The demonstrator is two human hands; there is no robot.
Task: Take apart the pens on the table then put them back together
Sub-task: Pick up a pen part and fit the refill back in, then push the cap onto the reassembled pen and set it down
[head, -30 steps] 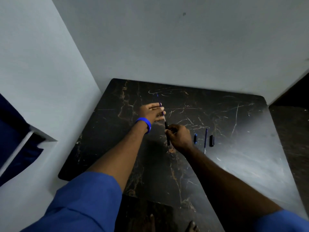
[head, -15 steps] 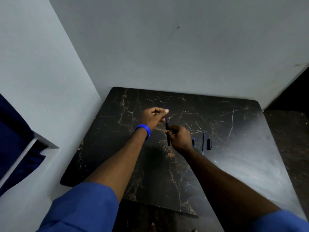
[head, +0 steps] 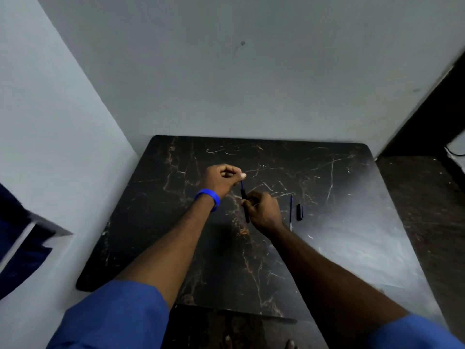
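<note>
Over the middle of the counter (head: pixel 352 248), the left hand (head: pixel 221 178) has pushed its pinched blue refill (head: pixel 242 184) deeper than a moment ago into the black barrel (head: pixel 245 207) the right hand (head: pixel 264 210) grips, reassembly under way, while another refill (head: pixel 291 210) and a cap (head: pixel 299 211) lie rightward.
</note>
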